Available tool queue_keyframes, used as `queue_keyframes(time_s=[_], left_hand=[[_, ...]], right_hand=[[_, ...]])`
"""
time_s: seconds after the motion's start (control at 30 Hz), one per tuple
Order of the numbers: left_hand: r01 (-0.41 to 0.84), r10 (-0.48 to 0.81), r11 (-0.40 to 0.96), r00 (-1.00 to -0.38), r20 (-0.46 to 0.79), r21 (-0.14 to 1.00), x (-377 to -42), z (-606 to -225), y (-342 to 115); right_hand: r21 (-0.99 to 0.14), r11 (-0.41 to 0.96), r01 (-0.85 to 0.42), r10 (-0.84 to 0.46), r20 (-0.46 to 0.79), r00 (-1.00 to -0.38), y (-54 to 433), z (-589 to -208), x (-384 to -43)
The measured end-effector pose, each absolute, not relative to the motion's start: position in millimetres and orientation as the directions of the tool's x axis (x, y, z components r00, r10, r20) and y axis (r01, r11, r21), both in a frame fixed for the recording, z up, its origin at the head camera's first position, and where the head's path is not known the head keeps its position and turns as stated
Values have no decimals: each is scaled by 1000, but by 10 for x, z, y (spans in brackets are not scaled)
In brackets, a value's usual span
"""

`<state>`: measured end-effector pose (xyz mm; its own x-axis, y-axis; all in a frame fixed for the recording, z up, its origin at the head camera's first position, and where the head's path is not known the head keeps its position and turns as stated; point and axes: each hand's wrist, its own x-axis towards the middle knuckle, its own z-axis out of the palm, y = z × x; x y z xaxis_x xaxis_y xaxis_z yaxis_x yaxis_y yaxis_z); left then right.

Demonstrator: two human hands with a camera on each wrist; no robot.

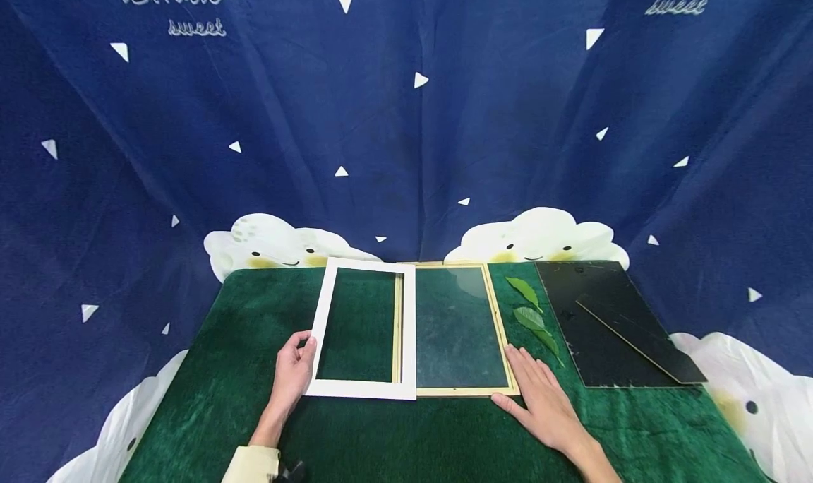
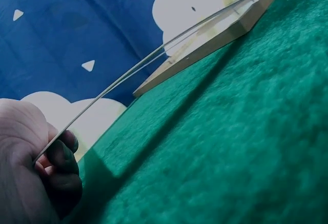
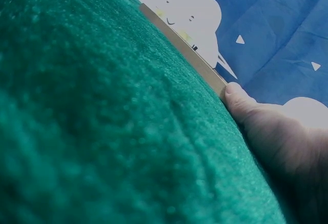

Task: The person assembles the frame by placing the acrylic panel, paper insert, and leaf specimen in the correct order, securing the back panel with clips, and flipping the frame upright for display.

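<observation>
My left hand (image 1: 294, 368) pinches the left edge of a white rectangular mat (image 1: 365, 390) with a large window opening. The mat lies over the left part of a pale wooden picture frame (image 1: 500, 320). In the left wrist view the mat slants, its held edge raised above the cloth and its far end on the frame (image 2: 205, 52). Inside the frame shows a clear pane (image 1: 451, 335). At the frame's lower right corner my right hand (image 1: 546, 405) rests with fingers extended, fingertips along the right side and thumb at the bottom edge.
Green leaves (image 1: 524, 291) lie just right of the frame. Farther right is a black backing board (image 1: 591, 359) with a stand leg (image 1: 660, 342) on it. Green plush cloth (image 1: 254, 306) covers the table. A blue curtain (image 1: 381, 116) with clouds hangs behind and at the sides.
</observation>
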<state>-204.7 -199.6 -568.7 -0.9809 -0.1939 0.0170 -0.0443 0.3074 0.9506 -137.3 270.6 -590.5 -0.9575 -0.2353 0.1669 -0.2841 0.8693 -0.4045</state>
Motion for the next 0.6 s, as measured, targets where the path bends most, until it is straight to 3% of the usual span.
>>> queue_keyframes(time_s=[0.6], left_hand=[[-3, -189, 327, -980, 62, 945, -2076, -5697, -1804]], right_hand=[[-414, 864, -285, -237, 164, -958, 2712, -5910, -1371]])
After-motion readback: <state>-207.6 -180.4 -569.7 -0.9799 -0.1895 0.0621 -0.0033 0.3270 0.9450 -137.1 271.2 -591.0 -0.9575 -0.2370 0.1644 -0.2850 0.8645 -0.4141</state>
